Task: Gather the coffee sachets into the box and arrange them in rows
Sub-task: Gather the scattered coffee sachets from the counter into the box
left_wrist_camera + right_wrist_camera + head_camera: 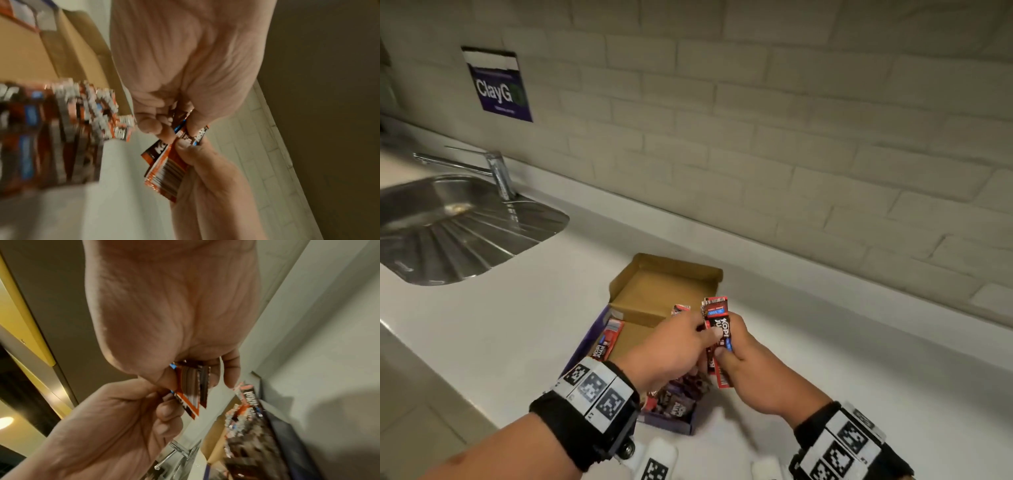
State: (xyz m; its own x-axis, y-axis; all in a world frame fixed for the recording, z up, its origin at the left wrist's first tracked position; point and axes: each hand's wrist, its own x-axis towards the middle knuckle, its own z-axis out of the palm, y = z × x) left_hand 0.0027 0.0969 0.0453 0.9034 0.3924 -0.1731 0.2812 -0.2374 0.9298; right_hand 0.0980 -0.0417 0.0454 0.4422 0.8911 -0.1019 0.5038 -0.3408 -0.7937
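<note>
Both hands hold a small stack of red-and-black coffee sachets (717,329) upright above the open box (654,301). My right hand (739,356) grips the stack from the right, thumb on its front. My left hand (688,342) pinches the same stack (174,155) from the left side. The stack's striped edges (191,395) show between both hands in the right wrist view. More sachets (674,401) lie in the box's near end, and a few (607,339) stand along its left wall. The box's far half shows bare cardboard.
A white counter (534,308) runs under a tiled wall. A steel sink (448,226) with a tap (496,171) sits at the far left. White marker blocks (657,462) lie at the counter's near edge. A purple sign (498,85) hangs on the wall.
</note>
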